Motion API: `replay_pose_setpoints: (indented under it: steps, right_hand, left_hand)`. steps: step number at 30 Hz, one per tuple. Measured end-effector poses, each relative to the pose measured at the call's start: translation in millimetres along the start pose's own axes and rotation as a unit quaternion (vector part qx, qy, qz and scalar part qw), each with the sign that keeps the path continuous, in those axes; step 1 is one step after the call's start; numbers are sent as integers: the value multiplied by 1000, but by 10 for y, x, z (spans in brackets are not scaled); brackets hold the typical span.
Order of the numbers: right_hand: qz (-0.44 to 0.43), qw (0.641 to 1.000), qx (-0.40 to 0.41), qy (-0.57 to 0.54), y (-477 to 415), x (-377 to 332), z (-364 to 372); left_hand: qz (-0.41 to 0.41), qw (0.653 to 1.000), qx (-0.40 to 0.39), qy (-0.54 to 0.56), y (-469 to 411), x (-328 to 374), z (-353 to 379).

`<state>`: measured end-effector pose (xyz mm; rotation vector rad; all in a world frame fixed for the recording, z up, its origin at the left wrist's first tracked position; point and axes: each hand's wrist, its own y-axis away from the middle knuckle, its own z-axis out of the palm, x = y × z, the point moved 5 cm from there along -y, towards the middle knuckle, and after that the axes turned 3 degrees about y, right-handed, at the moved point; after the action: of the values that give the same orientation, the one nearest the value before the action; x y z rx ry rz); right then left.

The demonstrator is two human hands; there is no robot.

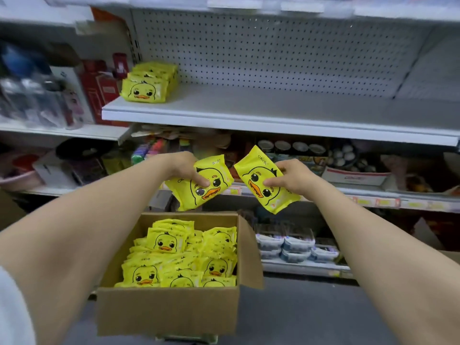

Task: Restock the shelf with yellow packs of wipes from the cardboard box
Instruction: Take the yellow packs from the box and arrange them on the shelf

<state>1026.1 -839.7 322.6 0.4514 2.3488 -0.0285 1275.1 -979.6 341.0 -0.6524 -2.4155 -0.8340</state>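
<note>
My left hand [185,168] grips a yellow duck-face pack of wipes [211,192], with more packs stacked behind it, above the open cardboard box [169,307]. My right hand [290,179] pinches another yellow pack [256,175] beside it. Both are held below the white shelf [273,108]. Several yellow packs [184,257] fill the box. A row of yellow packs [146,83] stands at the shelf's left end.
The white shelf has a pegboard back [273,51]. Red boxes [99,90] and bottles [32,100] stand on the shelf to the left. Lower shelves hold mixed goods and stacked plastic containers [293,247]. Grey floor [311,312] lies right of the box.
</note>
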Motion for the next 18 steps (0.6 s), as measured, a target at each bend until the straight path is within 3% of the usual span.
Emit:
replay_pose_setpoints:
  steps: [18]
  right_hand:
    - [-4, 972, 91, 214, -900, -621, -972]
  left_hand:
    - [100, 986, -18, -134, -858, 837, -1017]
